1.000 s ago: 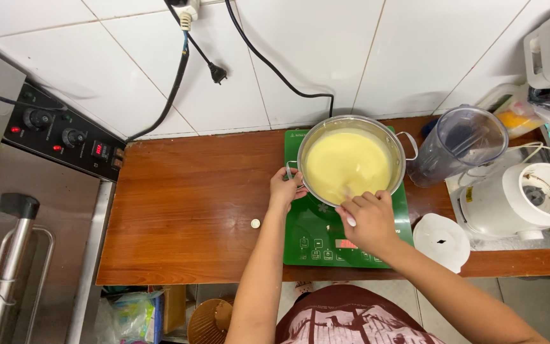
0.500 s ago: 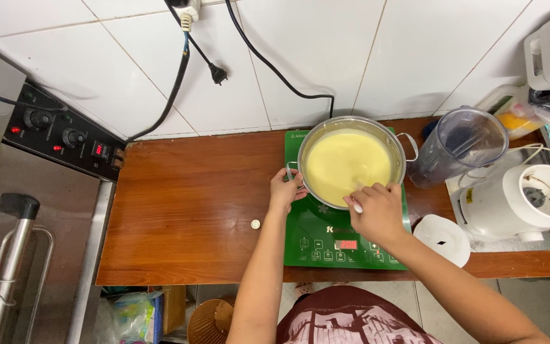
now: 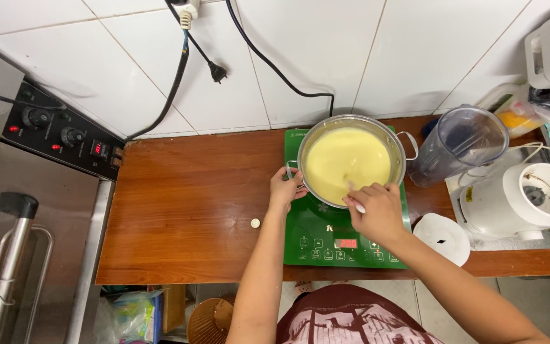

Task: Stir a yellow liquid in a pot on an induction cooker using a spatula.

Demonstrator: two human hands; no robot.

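Note:
A steel pot (image 3: 353,119) full of pale yellow liquid (image 3: 342,159) stands on a green induction cooker (image 3: 323,232) on the wooden counter (image 3: 192,210). My left hand (image 3: 286,189) grips the pot's left handle. At the pot's near rim, my right hand (image 3: 377,211) is closed around a white-handled utensil (image 3: 355,204). The utensil's tip reaches into the liquid and is mostly hidden. The cooker's red display (image 3: 347,243) is lit.
To the right stand a clear blender jug (image 3: 461,141), a white appliance (image 3: 524,197) on a tray, and a round white lid (image 3: 442,237). A small white cap (image 3: 255,223) lies on the counter. A steel fryer (image 3: 27,210) is at the left. Black cables (image 3: 218,71) hang on the tiled wall.
My right hand has shifted slightly up from the cooker's panel towards the pot's rim with the utensil. The left hand stays on the handle.

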